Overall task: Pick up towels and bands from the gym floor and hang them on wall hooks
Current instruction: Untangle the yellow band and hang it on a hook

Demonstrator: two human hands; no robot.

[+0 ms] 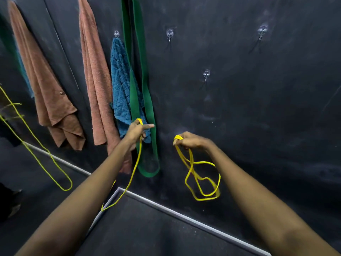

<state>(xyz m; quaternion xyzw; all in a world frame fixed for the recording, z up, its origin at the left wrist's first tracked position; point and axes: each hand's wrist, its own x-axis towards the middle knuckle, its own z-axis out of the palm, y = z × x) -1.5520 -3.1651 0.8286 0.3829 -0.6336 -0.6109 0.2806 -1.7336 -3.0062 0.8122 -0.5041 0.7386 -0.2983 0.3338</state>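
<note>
A: How will the thin yellow elastic band (201,182) handle?

B: It is judged light, limp and stretchy. Its loops are bunched in the closed right hand (191,141); another yellow band strand (132,174) is pinched by the left hand (137,130), at nine o'clock.

A: Where should it be held?

B: At the gathered top, which could be slipped over the bare clear wall hook (206,74) at twelve o'clock. The broad green band (145,89) hangs at ten o'clock.

Head cam — looks fwd/down at dark wall (258,108), close; wide-angle, single view only.
</note>
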